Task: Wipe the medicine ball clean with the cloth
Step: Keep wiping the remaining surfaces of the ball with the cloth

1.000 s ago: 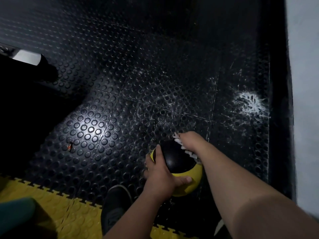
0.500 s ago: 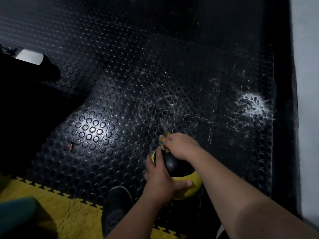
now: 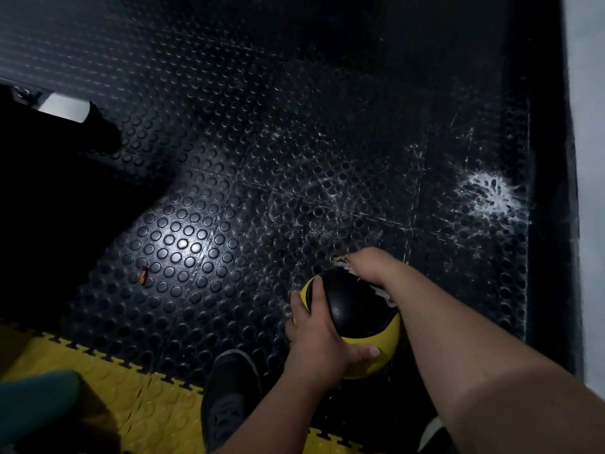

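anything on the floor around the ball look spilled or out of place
Yes. A white splatter marks the black studded floor near the right wall, with fainter white streaks spreading leftward, like dried residue. A small orange scrap lies left of the medicine ball; what it is cannot be told.

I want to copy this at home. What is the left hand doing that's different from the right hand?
The left hand grips the near side of the ball; the right hand sits on its far top.
The left hand is bare on the ball, thumb across the yellow part; the right hand presses a cloth onto the black part.
The left hand steadies; the right hand likely does the wiping.
Both touch the same ball.
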Demonstrator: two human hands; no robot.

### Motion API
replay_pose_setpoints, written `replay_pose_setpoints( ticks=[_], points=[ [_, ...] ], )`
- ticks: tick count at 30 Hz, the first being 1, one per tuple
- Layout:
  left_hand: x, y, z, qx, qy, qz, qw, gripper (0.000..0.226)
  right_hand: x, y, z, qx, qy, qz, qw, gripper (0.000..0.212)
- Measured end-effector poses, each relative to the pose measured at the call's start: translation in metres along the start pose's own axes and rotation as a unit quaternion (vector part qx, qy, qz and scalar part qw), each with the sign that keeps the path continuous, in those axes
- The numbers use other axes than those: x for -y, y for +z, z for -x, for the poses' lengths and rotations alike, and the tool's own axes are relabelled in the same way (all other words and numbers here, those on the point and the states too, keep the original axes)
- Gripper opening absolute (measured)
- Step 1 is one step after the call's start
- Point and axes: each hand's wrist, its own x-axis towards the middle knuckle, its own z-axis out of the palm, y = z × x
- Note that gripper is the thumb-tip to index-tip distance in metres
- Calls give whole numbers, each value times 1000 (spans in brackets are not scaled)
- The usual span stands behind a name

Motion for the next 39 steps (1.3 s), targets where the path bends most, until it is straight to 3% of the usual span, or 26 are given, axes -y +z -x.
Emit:
replay_pose_setpoints(
  ticks=[3, 6, 9, 11, 13, 18, 19, 23, 25, 27, 30, 32, 35, 37, 39],
  points=[
    [2, 2, -2, -6, 1, 2, 1000, 146, 16, 4, 9, -28, -39, -9, 999, 37],
    [11, 2, -2, -13, 13, 9, 1000, 147, 28, 9, 24, -70, -53, -100, 991, 39],
    [12, 4, -1, -6, 18, 3, 1000, 145, -1, 17, 15, -35, 24, -142, 989, 35],
    [8, 4, 0, -3, 16, 10, 1000, 144, -26, 18, 8, -20, 122, -272, 954, 37],
    [6, 2, -2, -6, 15, 11, 1000, 145, -28, 24, 14, -48, 115, -324, 938, 39],
    [13, 2, -5, -14, 17, 11, 1000, 147, 1, 49, 54, -215, 14, -310, 926, 40],
    [13, 3, -4, -14, 20, 7, 1000, 146, -2, 48, 57, -216, 19, -315, 924, 40],
    [2, 6, 1, -6, 12, -2, 1000, 145, -30, 31, 38, -80, 145, -363, 917, 34],
    [2, 4, -3, -9, 11, 1, 1000, 146, -17, 26, 41, -115, 125, -321, 932, 34],
    [7, -1, -8, -8, 13, 8, 1000, 146, 9, 38, 57, -180, 48, -266, 946, 39],
    [12, -4, -11, 5, 21, 16, 1000, 144, 27, 51, 77, -237, 8, -251, 938, 42],
    [12, -3, -8, -3, 27, 19, 999, 147, 7, 49, 62, -206, 71, -384, 897, 39],
    [17, -2, -7, 9, 31, 27, 999, 148, -36, 59, 41, -84, 189, -618, 759, 37],
    [24, -10, -12, 24, 42, 43, 998, 149, -47, 78, 34, -40, 217, -702, 677, 44],
    [33, -19, -17, 34, 51, 67, 996, 151, -43, 90, 35, -42, 221, -726, 650, 39]
  ],
)
